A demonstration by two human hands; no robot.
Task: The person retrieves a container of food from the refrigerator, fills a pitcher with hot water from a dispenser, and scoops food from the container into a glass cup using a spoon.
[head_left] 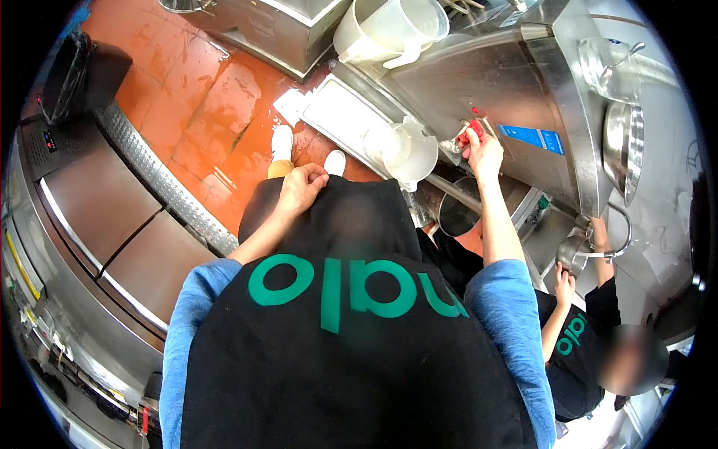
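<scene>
My right hand (485,156) is stretched forward and closed around the red tap handle (471,133) on the front of a steel machine (479,82). Just below the spout stands a translucent plastic pitcher (423,159), on or beside a white tray (340,112). My left hand (301,188) rests in front of my black apron (359,217), its fingers curled and pressed together. Whether it pinches anything is hidden.
Two large plastic jugs (389,30) stand on the steel at the top. To the right a co-worker holds a metal pot (574,251) over a sink. The orange tile floor (194,97) looks wet. Steel drawers (97,194) line the left.
</scene>
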